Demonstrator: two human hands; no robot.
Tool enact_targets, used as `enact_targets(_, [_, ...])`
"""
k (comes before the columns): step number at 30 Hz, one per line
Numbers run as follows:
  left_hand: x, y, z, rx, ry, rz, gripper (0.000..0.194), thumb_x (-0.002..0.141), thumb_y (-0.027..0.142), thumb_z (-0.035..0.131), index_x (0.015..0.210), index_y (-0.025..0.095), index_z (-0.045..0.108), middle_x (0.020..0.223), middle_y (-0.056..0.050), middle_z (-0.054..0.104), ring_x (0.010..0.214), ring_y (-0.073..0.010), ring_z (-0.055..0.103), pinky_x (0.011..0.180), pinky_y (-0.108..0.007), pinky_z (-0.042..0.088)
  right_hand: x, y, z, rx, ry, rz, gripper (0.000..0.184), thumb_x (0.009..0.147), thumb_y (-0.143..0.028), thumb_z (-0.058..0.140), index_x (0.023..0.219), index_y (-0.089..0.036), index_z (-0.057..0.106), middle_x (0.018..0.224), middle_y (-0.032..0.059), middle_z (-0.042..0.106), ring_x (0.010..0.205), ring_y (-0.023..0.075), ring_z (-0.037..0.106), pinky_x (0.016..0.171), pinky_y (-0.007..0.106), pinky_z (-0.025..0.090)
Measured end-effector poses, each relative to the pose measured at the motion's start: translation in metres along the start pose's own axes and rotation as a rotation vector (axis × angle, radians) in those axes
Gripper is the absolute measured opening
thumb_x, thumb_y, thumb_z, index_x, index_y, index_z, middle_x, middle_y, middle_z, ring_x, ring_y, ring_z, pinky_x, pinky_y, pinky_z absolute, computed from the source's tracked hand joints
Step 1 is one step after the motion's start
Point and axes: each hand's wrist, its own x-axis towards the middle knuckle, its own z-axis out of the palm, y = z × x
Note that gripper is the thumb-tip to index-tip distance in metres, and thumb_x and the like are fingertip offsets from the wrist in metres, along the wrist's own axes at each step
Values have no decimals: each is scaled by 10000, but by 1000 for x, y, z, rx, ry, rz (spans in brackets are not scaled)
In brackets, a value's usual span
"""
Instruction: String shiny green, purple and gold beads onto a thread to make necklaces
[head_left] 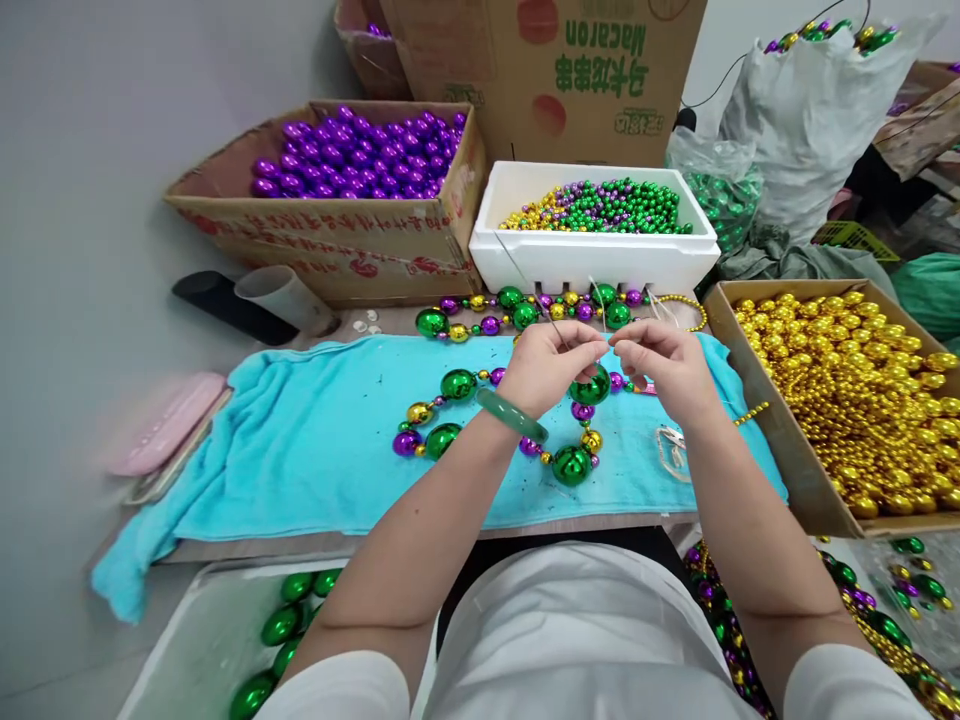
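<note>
Behind the turquoise towel (300, 450): cardboard box of purple balls (360, 155), white foam box of small mixed beads (600, 205), printed carton (555, 70). Right: box of gold balls (847, 380). Lower left: tub (195, 650) with green balls (partly cut off).

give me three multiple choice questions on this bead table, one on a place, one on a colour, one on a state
1. Where is the box of gold beads?
A. right of the towel
B. left of the towel
C. on the towel

2. What colour is the towel?
A. red
B. turquoise
C. black

3. What are the hands doing?
A. resting flat
B. pinching at a green bead
C. lifting the box

Answers: 1 A, it sits at the towel's right edge. 2 B, plainly turquoise. 3 B, left hand and right hand meet over the green bead.
</note>
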Motion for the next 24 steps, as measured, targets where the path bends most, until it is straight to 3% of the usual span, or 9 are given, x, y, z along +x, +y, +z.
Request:
enact_targets(7, [-4, -13, 7, 207, -70, -19, 169, 744, 298, 645, 686, 141, 670, 531, -3, 599, 506, -106, 552, 515, -227, 462, -5, 15, 19, 61, 150, 2, 182, 678, -342, 697, 718, -180, 624, 653, -10, 573, 524, 74, 452, 430, 208, 334])
enact_targets(10, [-5, -17, 5, 219, -56, -18, 180, 754, 311, 638, 768, 144, 704, 552, -4, 610, 510, -109, 558, 516, -229, 455, -5, 11, 18, 43, 183, -21, 153, 700, -320, 684, 693, -178, 627, 666, -6, 592, 523, 71, 461, 428, 206, 336])
enact_targets(15, [-19, -20, -9, 407, -92, 2, 320, 749, 351, 668, 1020, 187, 715, 552, 17, 591, 527, -122, 552, 536, -234, 430, -8, -29, 8, -10, 94, -121, 144, 780, -304, 657, 724, -184, 601, 611, -27, 585, 483, 60, 498, 422, 192, 363])
enact_targets(19, [-55, -27, -16, 694, -9, 44, 349, 771, 403, 656, 1060, 212, 701, 619, 2, 619, 593, -141, 563, 592, -245, 421, -6, -66, -1, -23, 99, -357, 150, 822, -257, 651, 728, -200, 550, 510, -74, 508, 416, 42, 466, 403, 176, 353])
enact_targets(21, [-76, -37, -22, 860, -42, -4, 383, 792, 436, 628, 1103, 220, 686, 664, -22, 645, 649, -173, 593, 621, -260, 424, -8, -80, -2, -31, 138, -477, 136, 832, -184, 639, 723, -197, 559, 495, -75, 489, 403, 43, 452, 380, 186, 330])
enact_targets(24, [-98, -62, -39, 1092, -126, -205, 504, 843, 412, 550, 1307, 217, 549, 766, -69, 690, 771, -245, 647, 668, -294, 443, -14, -98, -4, -66, 265, -578, 140, 812, -118, 640, 695, -188, 609, 550, -43, 499, 454, 52, 475, 396, 232, 326])
